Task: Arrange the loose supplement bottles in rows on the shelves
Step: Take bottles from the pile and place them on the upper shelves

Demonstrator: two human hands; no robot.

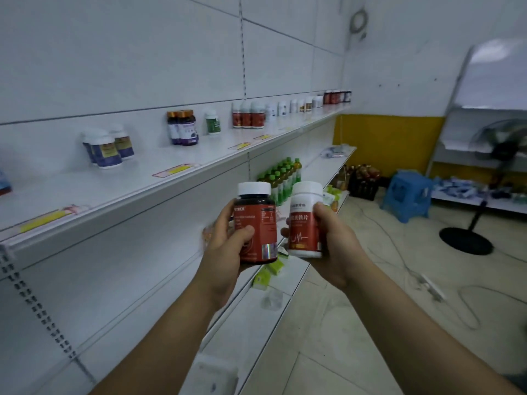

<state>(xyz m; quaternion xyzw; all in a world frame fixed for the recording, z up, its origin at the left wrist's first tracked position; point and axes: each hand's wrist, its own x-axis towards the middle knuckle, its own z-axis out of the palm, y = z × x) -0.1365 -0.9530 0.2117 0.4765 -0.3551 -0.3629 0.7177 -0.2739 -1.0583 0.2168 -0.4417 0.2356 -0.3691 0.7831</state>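
Our left hand (225, 252) is clasping the dark bottle (261, 220), our right hand (336, 242) the white bottle (303, 223); we are aiming for upright, labels-forward rows.

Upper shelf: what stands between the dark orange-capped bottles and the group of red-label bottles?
In the head view, one green-label bottle stands there alone, apart from the orange-capped bottles and the red-label bottles.
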